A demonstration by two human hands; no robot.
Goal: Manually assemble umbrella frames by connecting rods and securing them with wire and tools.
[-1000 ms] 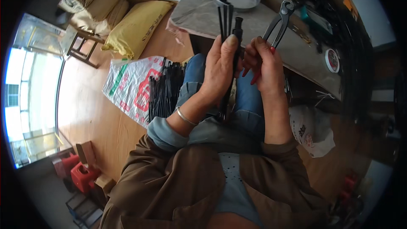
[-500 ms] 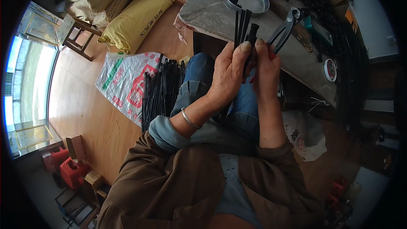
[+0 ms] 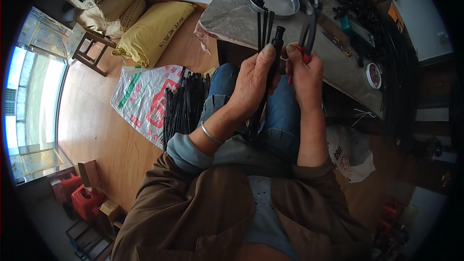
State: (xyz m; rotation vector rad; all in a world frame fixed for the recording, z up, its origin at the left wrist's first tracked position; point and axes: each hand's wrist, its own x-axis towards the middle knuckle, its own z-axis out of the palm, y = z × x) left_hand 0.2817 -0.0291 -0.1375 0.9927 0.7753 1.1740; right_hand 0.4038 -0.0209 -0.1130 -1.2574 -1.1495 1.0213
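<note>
Looking like a small workshop tbh: someone's holding pliers (image 3: 312,13) by the surface (image 3: 223,15), black parts (image 3: 355,0) are cluttering it.

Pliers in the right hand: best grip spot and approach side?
Likely the red handles of the pliers, coming from the person's side. The metal head points away from the person, and the handles run back the other way, slightly spread, so one palm could probably wrap both. The right hand grips at that end, leaving the head free.
</note>
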